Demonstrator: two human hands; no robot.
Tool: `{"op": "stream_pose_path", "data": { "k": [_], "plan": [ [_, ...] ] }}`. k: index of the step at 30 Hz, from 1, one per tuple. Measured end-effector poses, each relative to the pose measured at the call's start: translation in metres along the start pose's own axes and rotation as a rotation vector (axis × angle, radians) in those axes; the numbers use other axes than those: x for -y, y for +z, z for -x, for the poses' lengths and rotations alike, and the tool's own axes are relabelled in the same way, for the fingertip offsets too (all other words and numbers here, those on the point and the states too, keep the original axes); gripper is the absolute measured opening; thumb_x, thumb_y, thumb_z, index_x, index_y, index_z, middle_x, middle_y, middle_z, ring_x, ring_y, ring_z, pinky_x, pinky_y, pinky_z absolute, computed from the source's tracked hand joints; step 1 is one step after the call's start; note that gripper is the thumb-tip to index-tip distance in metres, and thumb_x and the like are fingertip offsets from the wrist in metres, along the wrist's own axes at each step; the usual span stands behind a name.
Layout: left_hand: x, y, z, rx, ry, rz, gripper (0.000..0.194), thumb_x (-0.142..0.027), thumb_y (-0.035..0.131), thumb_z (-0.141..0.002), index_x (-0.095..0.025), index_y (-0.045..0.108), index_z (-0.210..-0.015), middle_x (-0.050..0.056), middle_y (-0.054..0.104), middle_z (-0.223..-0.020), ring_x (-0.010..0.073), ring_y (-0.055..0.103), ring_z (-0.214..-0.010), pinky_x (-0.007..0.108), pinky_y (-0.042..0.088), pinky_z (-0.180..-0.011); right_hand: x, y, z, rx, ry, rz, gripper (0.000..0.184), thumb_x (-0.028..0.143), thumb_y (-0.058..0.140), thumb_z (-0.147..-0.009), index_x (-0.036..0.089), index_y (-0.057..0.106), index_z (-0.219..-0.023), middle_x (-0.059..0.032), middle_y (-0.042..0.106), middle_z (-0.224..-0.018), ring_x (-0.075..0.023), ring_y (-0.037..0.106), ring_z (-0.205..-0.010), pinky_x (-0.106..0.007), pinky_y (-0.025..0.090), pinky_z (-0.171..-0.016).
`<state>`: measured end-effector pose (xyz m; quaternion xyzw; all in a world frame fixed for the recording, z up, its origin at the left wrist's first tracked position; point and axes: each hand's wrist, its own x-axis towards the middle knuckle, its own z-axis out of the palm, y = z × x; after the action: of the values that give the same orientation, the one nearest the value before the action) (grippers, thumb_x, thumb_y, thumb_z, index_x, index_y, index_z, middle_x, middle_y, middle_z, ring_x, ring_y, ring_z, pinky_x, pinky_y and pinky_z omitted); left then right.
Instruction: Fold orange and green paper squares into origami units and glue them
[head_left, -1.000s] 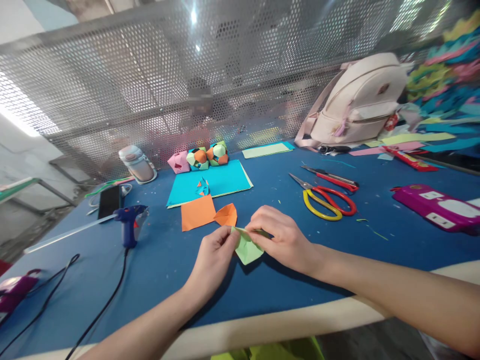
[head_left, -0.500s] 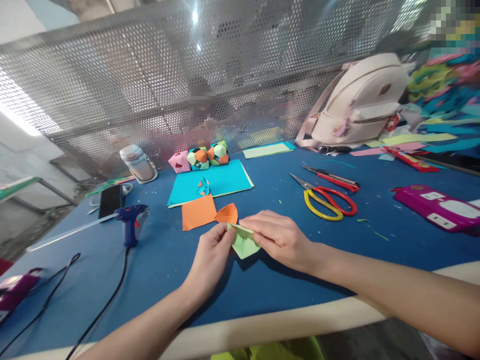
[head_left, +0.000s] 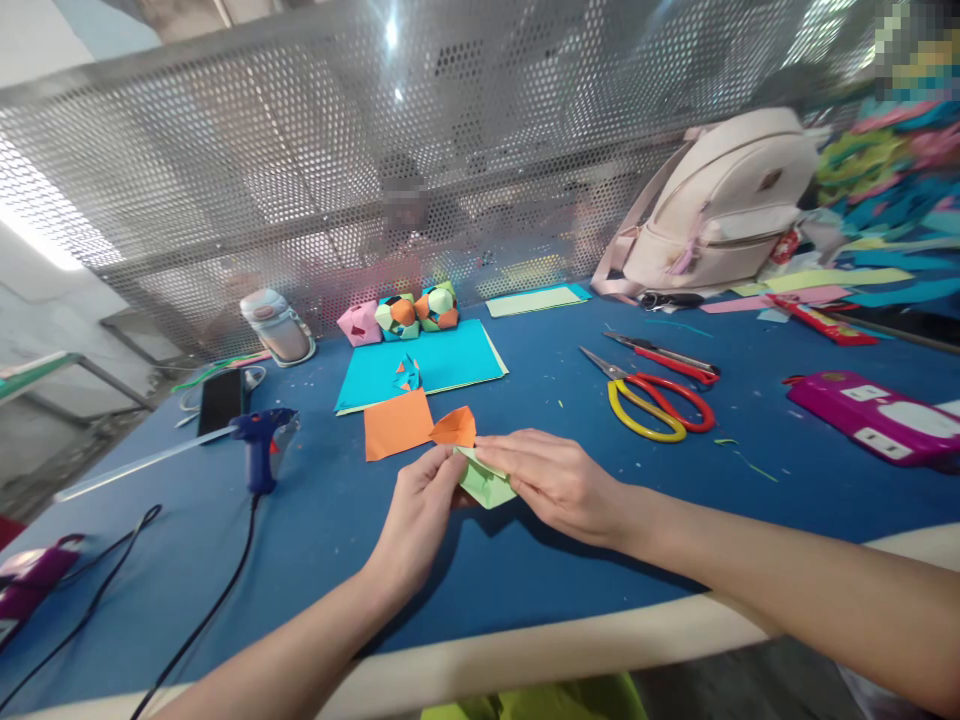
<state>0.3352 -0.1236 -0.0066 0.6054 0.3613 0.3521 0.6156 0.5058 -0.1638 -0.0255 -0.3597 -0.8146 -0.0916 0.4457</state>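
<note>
A folded piece of light green paper [head_left: 486, 484] lies low over the blue table [head_left: 315, 530], held between both my hands. My left hand [head_left: 417, 520] pinches its left edge with closed fingers. My right hand [head_left: 556, 483] lies over its right side, fingers pressed together along the fold. Just beyond my hands lie an orange paper square [head_left: 396, 424] and a small folded orange piece [head_left: 454, 428].
A blue glue gun [head_left: 259, 445] with a black cord stands at the left. Behind are a cyan sheet [head_left: 442, 362], several folded paper balls [head_left: 409, 312] and a phone [head_left: 219, 401]. Scissors [head_left: 652, 400], a cutter [head_left: 664, 357], a magenta power strip [head_left: 877, 415] and a backpack [head_left: 720, 205] are at the right.
Both hands have carried the green paper slightly away from me and lowered it flatter towards the table. My right fingers have slid left along the fold.
</note>
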Motion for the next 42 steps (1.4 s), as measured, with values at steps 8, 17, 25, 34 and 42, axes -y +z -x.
{"op": "stream_pose_path", "data": {
  "k": [8,17,25,34,42],
  "plan": [
    [0.001,0.0,0.0,0.032,-0.006,0.05,0.021,-0.035,0.054,-0.083,-0.017,0.061,-0.075,0.001,0.053,-0.072,0.0119,0.049,-0.066,0.02,0.043,-0.061,0.002,-0.001,0.0,0.042,-0.042,0.105,0.032,0.008,0.042,-0.09,0.01,0.056,-0.118,-0.0141,0.067,-0.11,-0.021,0.063,-0.097,-0.037,0.055,-0.082],
    [0.003,0.0,-0.001,0.004,0.031,-0.02,0.028,-0.04,0.056,-0.083,-0.015,0.059,-0.069,-0.001,0.05,-0.067,0.0098,0.045,-0.061,0.018,0.041,-0.055,0.004,-0.002,-0.003,0.038,-0.073,0.154,0.028,0.008,0.041,-0.09,0.007,0.058,-0.112,-0.0146,0.068,-0.106,-0.0217,0.064,-0.092,-0.036,0.055,-0.078],
    [0.006,-0.001,-0.001,-0.066,0.074,-0.043,0.029,-0.04,0.056,-0.082,-0.015,0.056,-0.068,-0.002,0.048,-0.064,0.0095,0.042,-0.058,0.018,0.037,-0.052,0.008,-0.003,-0.006,0.033,-0.077,0.117,0.03,0.007,0.042,-0.086,0.003,0.061,-0.109,-0.0183,0.068,-0.105,-0.0239,0.064,-0.093,-0.038,0.055,-0.079],
    [0.004,-0.005,0.0,-0.1,0.137,-0.338,0.035,-0.045,0.049,-0.086,-0.016,0.053,-0.067,-0.004,0.041,-0.062,0.0099,0.035,-0.058,0.02,0.03,-0.051,0.01,-0.004,-0.011,0.037,0.462,-0.356,0.019,0.018,0.051,-0.089,0.015,0.065,-0.102,-0.0063,0.069,-0.099,-0.0142,0.064,-0.09,-0.025,0.051,-0.081],
    [-0.003,0.001,0.002,-0.128,0.175,-0.479,0.034,-0.042,0.048,-0.086,-0.017,0.05,-0.063,-0.005,0.039,-0.057,0.0098,0.033,-0.055,0.021,0.028,-0.05,0.009,-0.005,-0.011,0.104,0.556,-0.306,0.014,0.019,0.052,-0.087,0.015,0.065,-0.084,-0.0021,0.062,-0.075,-0.0121,0.056,-0.067,-0.024,0.044,-0.062]
  ]
}}
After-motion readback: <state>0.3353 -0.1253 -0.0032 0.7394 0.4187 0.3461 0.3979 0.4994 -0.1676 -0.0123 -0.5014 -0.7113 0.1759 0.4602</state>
